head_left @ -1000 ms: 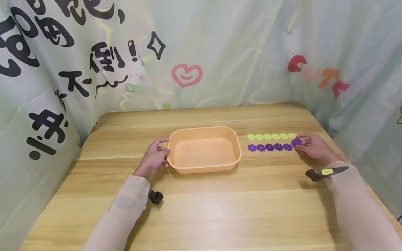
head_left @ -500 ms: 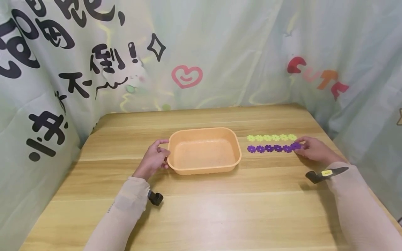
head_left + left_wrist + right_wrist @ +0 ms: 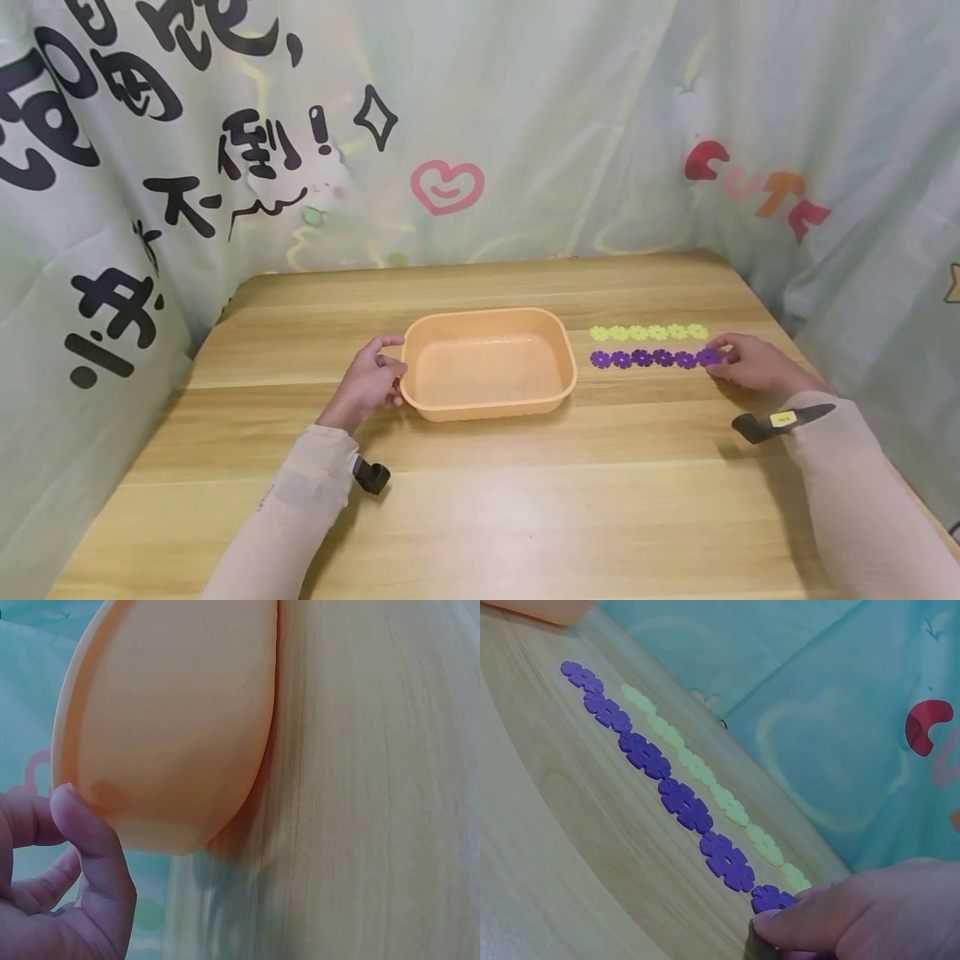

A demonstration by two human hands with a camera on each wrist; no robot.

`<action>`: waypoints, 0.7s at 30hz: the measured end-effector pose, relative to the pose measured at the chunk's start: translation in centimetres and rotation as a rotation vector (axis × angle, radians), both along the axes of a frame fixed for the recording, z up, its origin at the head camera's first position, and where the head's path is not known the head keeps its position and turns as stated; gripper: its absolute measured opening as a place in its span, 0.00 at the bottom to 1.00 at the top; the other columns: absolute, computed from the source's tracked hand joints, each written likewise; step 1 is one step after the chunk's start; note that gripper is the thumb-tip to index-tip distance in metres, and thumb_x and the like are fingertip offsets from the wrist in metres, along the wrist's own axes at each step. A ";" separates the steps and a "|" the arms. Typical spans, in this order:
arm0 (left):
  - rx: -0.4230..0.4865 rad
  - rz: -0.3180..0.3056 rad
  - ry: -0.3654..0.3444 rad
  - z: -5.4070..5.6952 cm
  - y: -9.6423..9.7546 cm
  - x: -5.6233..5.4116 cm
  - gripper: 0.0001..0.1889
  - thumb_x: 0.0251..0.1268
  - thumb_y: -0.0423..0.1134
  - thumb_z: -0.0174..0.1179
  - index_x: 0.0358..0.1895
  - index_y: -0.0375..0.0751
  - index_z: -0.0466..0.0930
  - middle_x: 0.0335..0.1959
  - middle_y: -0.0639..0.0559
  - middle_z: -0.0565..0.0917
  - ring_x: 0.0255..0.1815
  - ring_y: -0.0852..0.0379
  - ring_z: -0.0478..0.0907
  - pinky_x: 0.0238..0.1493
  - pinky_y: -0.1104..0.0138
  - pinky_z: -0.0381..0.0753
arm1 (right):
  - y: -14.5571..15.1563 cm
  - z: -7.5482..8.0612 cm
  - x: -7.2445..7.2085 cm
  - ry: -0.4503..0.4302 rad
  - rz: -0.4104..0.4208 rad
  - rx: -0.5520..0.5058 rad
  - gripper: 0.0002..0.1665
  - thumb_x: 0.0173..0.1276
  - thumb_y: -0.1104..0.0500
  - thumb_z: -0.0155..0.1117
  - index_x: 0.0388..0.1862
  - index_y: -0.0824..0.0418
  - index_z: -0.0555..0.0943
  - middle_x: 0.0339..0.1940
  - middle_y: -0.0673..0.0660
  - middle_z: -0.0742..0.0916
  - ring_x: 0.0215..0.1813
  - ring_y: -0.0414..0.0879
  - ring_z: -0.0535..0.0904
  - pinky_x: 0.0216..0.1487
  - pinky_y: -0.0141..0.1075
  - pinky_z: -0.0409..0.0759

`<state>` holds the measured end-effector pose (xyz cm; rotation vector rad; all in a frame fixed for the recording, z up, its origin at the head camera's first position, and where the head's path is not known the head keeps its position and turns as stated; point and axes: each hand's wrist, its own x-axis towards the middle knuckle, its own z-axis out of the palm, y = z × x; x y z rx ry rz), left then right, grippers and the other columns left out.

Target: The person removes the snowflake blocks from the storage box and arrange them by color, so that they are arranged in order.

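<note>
An orange plastic basin (image 3: 487, 367) stands on the wooden table. At its left end my left hand (image 3: 371, 379) pinches the rim, the thumb (image 3: 86, 817) on the inner side in the left wrist view. To the right of the basin lie two rows of flower-shaped plastic discs with notched edges. The yellow row (image 3: 648, 332) is the farther one; the purple row (image 3: 642, 358) runs nearer to me. My right hand (image 3: 753, 364) pinches the purple snowflake disc (image 3: 771, 899) at the row's right end. That disc sits right at its neighbour's edge, partly covered by the thumb.
Pale curtains (image 3: 555, 125) with printed lettering and a pink heart hang behind the table and at both sides. The bare tabletop (image 3: 525, 500) stretches in front of the basin. Each sleeve carries a black wrist camera (image 3: 371, 475).
My right hand has brought the purple snowflake disc down toward me, from between the two rows into line with the purple row. My left hand stays at the basin's rim.
</note>
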<state>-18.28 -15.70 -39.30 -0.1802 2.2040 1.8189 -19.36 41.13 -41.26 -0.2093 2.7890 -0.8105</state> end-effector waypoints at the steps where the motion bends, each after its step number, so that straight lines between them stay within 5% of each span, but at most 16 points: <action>1: 0.001 -0.002 0.000 0.0 0.0 0.0 0.25 0.70 0.27 0.49 0.69 0.43 0.61 0.47 0.37 0.70 0.26 0.55 0.72 0.19 0.71 0.77 | 0.0 0.0 0.0 -0.001 0.004 -0.001 0.22 0.67 0.60 0.64 0.53 0.73 0.72 0.28 0.57 0.81 0.28 0.48 0.74 0.27 0.38 0.76; 21: 0.007 0.002 0.021 0.1 0.3 -0.2 0.25 0.69 0.26 0.49 0.68 0.41 0.62 0.47 0.35 0.71 0.26 0.55 0.72 0.20 0.71 0.78 | 0.6 -0.2 -0.2 0.014 0.000 -0.021 0.23 0.69 0.58 0.62 0.54 0.73 0.71 0.32 0.60 0.82 0.30 0.49 0.76 0.29 0.39 0.78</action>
